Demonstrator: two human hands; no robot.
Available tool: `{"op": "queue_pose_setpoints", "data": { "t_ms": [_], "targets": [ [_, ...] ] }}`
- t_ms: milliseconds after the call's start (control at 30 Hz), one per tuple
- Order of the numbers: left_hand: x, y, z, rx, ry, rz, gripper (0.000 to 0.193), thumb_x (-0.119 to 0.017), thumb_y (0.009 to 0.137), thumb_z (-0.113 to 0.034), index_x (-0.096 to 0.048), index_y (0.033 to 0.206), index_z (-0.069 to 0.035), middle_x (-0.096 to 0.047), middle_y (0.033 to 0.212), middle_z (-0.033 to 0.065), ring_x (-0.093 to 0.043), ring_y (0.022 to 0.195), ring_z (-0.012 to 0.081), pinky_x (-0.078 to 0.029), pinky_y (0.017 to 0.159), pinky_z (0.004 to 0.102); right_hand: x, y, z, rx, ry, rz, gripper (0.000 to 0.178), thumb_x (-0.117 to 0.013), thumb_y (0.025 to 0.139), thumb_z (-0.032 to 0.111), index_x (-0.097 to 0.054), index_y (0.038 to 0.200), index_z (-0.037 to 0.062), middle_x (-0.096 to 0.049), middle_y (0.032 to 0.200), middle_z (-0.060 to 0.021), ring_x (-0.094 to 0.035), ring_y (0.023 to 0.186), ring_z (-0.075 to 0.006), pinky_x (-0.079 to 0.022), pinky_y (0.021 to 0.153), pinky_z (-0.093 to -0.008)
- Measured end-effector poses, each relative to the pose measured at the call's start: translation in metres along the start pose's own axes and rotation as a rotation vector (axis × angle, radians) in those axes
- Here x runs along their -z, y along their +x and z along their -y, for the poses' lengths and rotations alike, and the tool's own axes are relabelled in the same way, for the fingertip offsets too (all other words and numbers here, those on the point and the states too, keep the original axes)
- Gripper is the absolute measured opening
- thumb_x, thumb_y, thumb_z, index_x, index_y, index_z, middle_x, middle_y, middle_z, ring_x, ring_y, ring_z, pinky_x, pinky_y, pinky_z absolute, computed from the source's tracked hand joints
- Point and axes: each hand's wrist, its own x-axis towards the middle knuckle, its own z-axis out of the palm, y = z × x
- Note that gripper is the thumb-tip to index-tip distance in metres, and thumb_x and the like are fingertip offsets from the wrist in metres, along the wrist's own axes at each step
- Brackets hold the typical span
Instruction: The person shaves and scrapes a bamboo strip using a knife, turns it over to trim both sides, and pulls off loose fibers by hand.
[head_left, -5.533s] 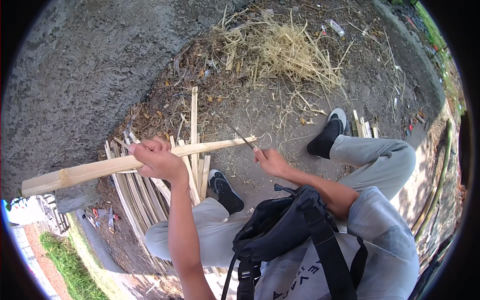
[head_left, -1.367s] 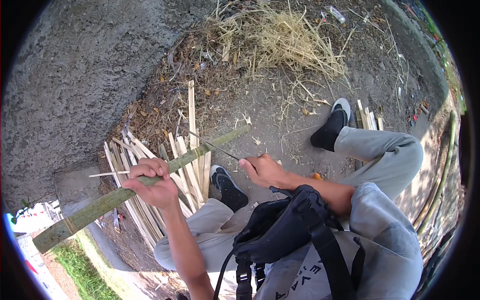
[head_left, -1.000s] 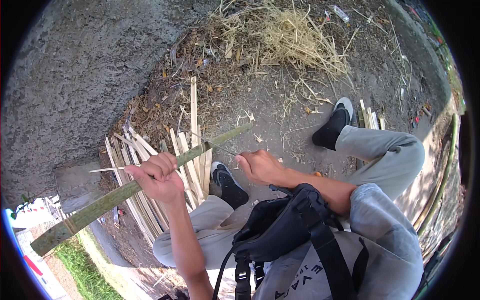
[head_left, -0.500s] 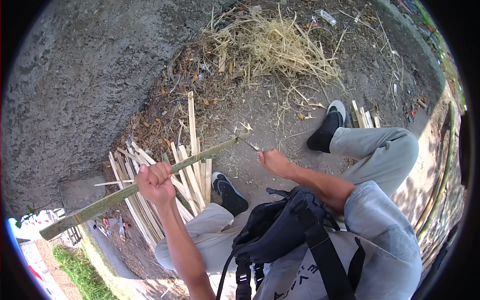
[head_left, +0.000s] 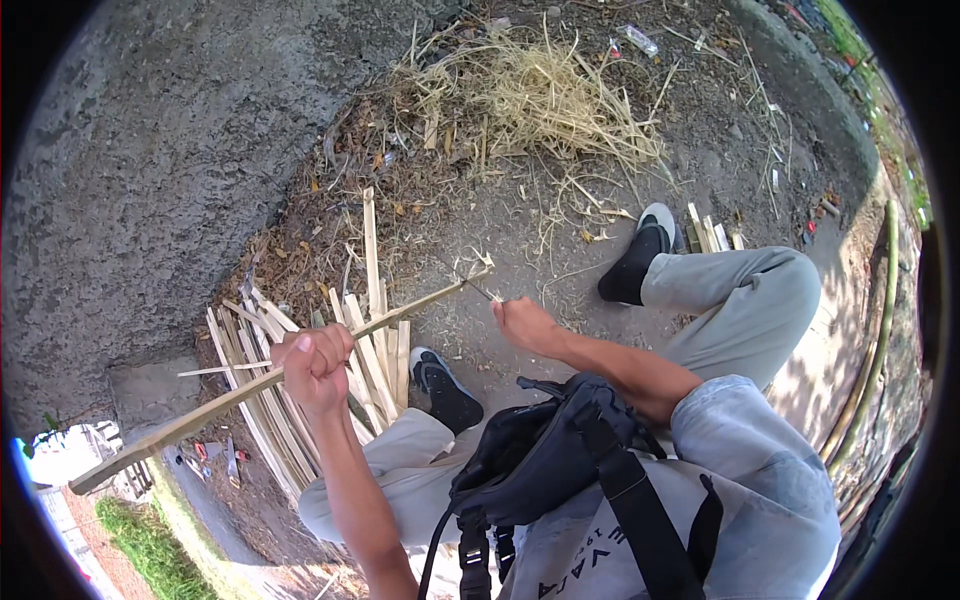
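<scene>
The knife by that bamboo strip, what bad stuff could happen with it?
The knife is in a bare right hand, so if it slips off the bamboo strip, it could cut skin. The bare left hand grips the strip without a glove, so it might get a splinter.

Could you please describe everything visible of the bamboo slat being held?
The bamboo slat is long, brownish, woody-looking, turned nearly edge-on. It slants from lower left to upper right, looking broader leftward. The left hand grips it partway along; the knife in the right hand is by its right tip, exact contact unclear.
</scene>
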Motion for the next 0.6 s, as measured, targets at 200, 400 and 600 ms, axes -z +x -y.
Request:
{"op": "queue_pose_setpoints", "data": {
  "t_ms": [200,400,600],
  "targets": [
    [0.006,-0.009,-0.003,-0.013,-0.017,-0.018,0.047,-0.037,0.092,-0.011,-0.018,0.049,-0.013,-0.024,0.041,0.0018,-0.018,0.039,0.0139,-0.023,0.044,0.0319,0.044,-0.040,0.122,0.284,0.214,-0.059,0.049,-0.041,0.102,0.037,-0.067,0.088,-0.0021,-0.061,0.066,-0.0297,-0.061,0.066,-0.0501,-0.052,0.068,-0.0553],
    [0.000,-0.001,-0.002,-0.017,0.004,-0.011,0.048,-0.038,0.092,-0.012,-0.018,0.048,-0.014,-0.023,0.042,0.0009,-0.017,0.040,0.0135,-0.022,0.045,0.0319,0.064,-0.045,0.146,0.340,0.295,-0.080,0.046,-0.044,0.101,0.034,-0.064,0.081,-0.0024,-0.059,0.061,-0.0270,-0.060,0.061,-0.0481,-0.050,0.063,-0.0547],
    [-0.003,-0.003,-0.006,-0.021,0.029,-0.018,0.048,-0.038,0.091,-0.010,-0.019,0.047,-0.013,-0.024,0.042,0.0009,-0.017,0.039,0.0133,-0.021,0.044,0.0318,0.036,-0.032,0.119,0.371,0.161,-0.054,0.049,-0.044,0.102,0.035,-0.064,0.081,-0.0047,-0.059,0.061,-0.0291,-0.062,0.063,-0.0484,-0.051,0.063,-0.0543]
  ]
}}
